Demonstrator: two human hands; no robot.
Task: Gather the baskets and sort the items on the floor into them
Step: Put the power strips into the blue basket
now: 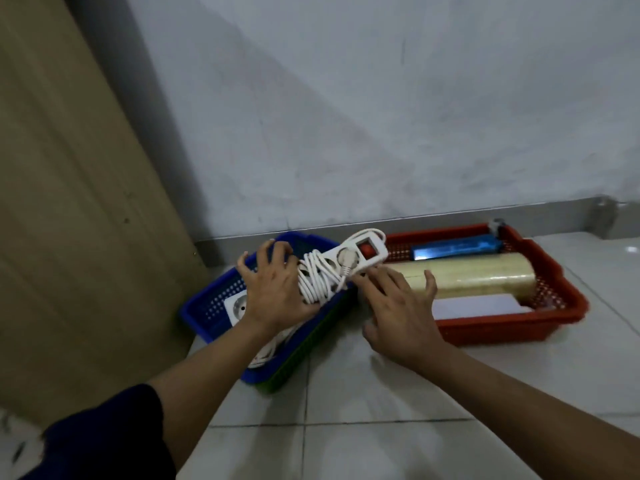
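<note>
a person's two bare hands reach over baskets on a pale tiled floor [363, 393] by a grey wall [346, 116]. the left hand [277, 289] has its grip curled around a white power strip [349, 259] wound with its own white cord [320, 278], fingers spread over the bundle's near end. the strip rises slantwise up and to the right from this grip, its red switch [364, 249] at the far end. directly under the grip sits a blue basket [207, 306], nested in a green basket [298, 355]; a white socket [237, 306] lies inside, just left of the grip. the right hand [401, 306] is released, fingers spread, fingertips near the strip's underside; contact cannot be told. right of this hand, a red basket [554, 299] holds a yellowish roll [467, 277], a blue object [457, 251] beyond it, and a white sheet [478, 304]. a tan panel [69, 202] stands left of the left grip.
</note>
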